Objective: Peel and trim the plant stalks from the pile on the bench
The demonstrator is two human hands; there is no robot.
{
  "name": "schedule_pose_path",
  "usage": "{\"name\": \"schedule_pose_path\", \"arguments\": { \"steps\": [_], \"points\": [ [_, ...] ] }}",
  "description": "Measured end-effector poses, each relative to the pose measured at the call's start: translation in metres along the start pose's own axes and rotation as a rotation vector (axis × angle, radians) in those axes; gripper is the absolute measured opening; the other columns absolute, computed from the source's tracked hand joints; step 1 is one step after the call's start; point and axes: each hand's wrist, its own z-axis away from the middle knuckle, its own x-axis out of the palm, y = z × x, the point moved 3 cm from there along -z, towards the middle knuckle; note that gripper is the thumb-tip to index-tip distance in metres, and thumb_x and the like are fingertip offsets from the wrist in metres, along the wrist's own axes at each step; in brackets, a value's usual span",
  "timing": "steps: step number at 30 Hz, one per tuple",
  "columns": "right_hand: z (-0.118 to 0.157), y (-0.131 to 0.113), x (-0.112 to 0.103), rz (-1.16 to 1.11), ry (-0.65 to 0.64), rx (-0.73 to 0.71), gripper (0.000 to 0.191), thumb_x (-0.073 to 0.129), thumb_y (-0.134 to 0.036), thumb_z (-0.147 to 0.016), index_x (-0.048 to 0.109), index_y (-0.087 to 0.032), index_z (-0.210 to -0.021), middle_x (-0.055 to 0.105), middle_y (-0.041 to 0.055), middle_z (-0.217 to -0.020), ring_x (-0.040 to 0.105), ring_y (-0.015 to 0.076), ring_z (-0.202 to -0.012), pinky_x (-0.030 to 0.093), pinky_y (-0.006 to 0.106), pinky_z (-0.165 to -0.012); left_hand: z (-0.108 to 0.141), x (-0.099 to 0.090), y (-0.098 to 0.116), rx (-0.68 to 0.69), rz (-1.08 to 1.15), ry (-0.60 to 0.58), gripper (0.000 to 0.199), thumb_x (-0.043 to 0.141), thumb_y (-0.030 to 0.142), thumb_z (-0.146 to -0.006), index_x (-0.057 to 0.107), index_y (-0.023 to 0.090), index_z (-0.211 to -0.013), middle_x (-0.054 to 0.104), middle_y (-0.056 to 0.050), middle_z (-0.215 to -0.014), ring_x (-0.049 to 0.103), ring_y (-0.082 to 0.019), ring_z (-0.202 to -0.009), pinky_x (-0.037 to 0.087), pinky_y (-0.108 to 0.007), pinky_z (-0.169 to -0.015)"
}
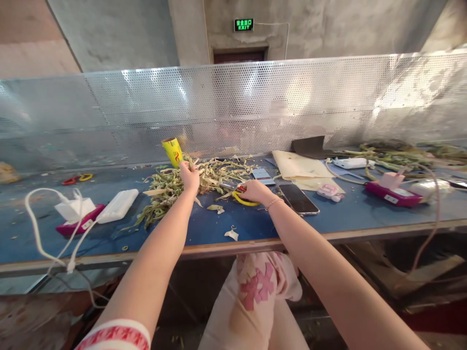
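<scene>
Green-lettered wall sign [243,25]: "安全出口 EXIT".

Plant pile [162,187] on table [204,232]; tube [171,151] just beyond left hand [189,177]. Scissors [239,199] in right hand [255,190], by pile's right edge. Phone [297,198] right of that hand, earphone case [329,191] farther right. Power bank [117,206] left of pile. Partition [233,109] behind table.

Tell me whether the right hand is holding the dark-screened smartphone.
No: the right hand holds yellow-handled scissors, while the dark-screened smartphone lies on the blue tabletop.
</scene>
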Motion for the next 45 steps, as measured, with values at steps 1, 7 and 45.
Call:
{"name": "schedule_pose_path", "arguments": {
  "steps": [1,7,45],
  "points": [
    [0.0,0.0,0.0,0.0,0.002,0.0,0.037,0.05,-0.049,-0.068,0.066,-0.017,-0.077,0.066,0.007,-0.077,0.059,0.0145,-0.064,0.031,0.021,-0.047,-0.002,-0.004,0.001,0.013,-0.034,0.069,0.016,0.044,0.013,-0.071,0.043,0.02,-0.085,0.056,-0.003,-0.081,0.059,-0.013,-0.075,0.045,-0.023,-0.064],
    [0.002,-0.002,-0.003,-0.011,-0.008,0.005,0.038,0.05,-0.05,-0.068,0.065,-0.016,-0.077,0.066,0.008,-0.079,0.059,0.015,-0.065,0.031,0.02,-0.046,-0.012,-0.024,0.004,-0.033,-0.231,0.278,0.017,0.04,0.011,-0.069,0.052,0.016,-0.08,0.058,-0.008,-0.083,0.055,-0.02,-0.092,0.041,-0.033,-0.084],
    [0.003,0.002,-0.009,-0.064,0.15,0.039,0.033,0.047,-0.042,-0.074,0.061,-0.014,-0.087,0.063,0.0117,-0.094,0.06,0.0201,-0.083,0.038,0.024,-0.062,0.039,0.037,0.026,0.575,-0.561,-0.548,0.022,0.033,0.016,-0.084,0.054,0.016,-0.085,0.059,-0.007,-0.089,0.053,-0.016,-0.087,0.041,-0.028,-0.079]
  ]
}}
